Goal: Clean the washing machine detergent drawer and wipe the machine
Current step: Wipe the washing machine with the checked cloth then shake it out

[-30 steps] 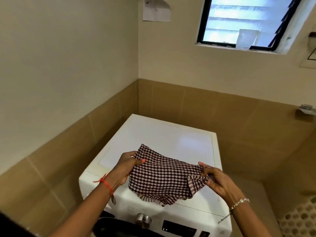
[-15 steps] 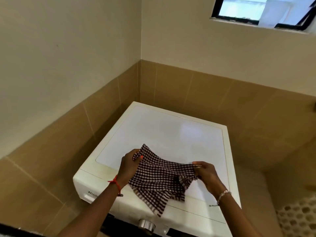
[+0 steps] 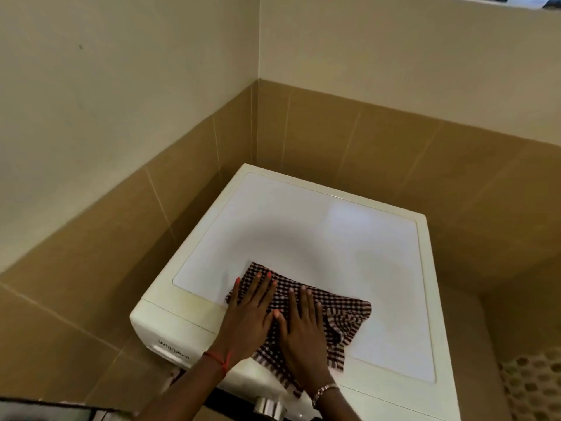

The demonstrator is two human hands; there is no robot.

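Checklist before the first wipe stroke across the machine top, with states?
1. Checked cloth lying on the washing machine top: ok.
2. Left hand flat on the cloth, fingers straight: ok.
3. Right hand flat on the cloth beside the left: ok.
4. Cloth fully on the top: not ok, its near corner hangs over the front edge by the dial.
5. Cloth damp enough: cannot tell.
6. Detergent drawer cleaned: cannot tell, the front is barely in view.

Woven checked cloth [image 3: 331, 317]; glossy smooth washer top [image 3: 303, 238]; shiny metal knob [image 3: 268, 406], lower centre; matt tiles [image 3: 394, 153].
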